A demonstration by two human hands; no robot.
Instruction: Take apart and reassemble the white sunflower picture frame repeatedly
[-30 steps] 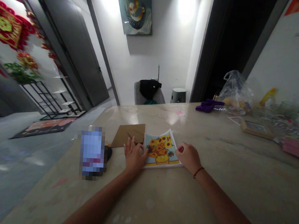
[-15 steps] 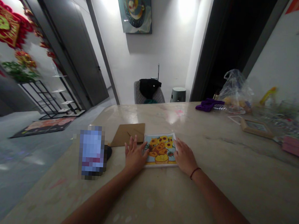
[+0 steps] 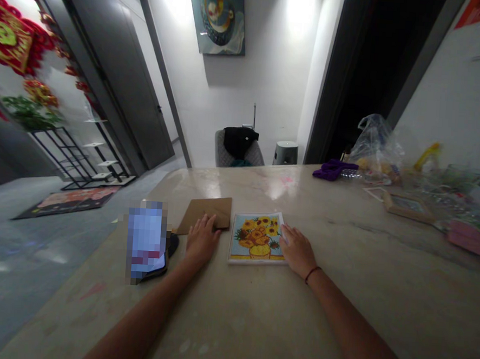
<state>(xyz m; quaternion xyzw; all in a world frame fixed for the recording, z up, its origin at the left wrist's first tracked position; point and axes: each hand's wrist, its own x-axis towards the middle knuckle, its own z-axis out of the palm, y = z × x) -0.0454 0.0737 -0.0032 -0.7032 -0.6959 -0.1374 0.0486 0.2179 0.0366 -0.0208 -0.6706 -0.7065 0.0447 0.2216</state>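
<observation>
A small sunflower picture with a white border lies flat on the beige table. My right hand rests on its right edge, fingers spread flat. My left hand lies palm down to the left of the picture, its fingertips touching the near edge of a brown envelope. Neither hand grips anything.
A phone on a dark stand stands at the table's left edge. At the far right lie a wooden frame, a plastic bag, a purple cloth and pink items. A chair stands beyond the table.
The picture's lifted right corner has been pressed flat. My left hand slid off the picture's left edge onto the envelope. My right hand opened and lies flat.
</observation>
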